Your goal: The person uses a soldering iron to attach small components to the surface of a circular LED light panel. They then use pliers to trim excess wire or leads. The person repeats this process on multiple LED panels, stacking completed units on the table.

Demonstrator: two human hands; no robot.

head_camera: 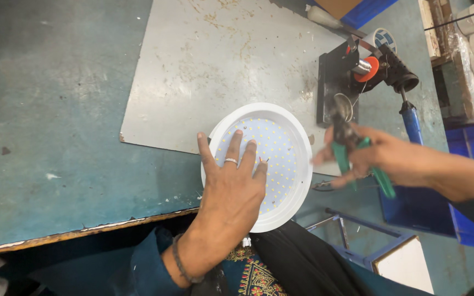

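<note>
One round LED lamp (281, 159) at the table (56, 137) edge, half on the grey sheet (220, 60), pinned under the flat, open-fingered left hand (231, 181); one pair of green-handled pliers (357, 156) clenched in the right hand (382, 159), just right of the lamp. Best done by pressing evenly, keeping fingers off the two thin wires (263, 160) and bringing the pliers in slowly.

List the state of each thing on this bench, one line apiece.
LED panel light: face up, overhanging the bench edge.
Left hand: flat on the panel, fingers spread.
Right hand: closed around green-handled pliers.
Solder spool: mounted on black stand.
</note>
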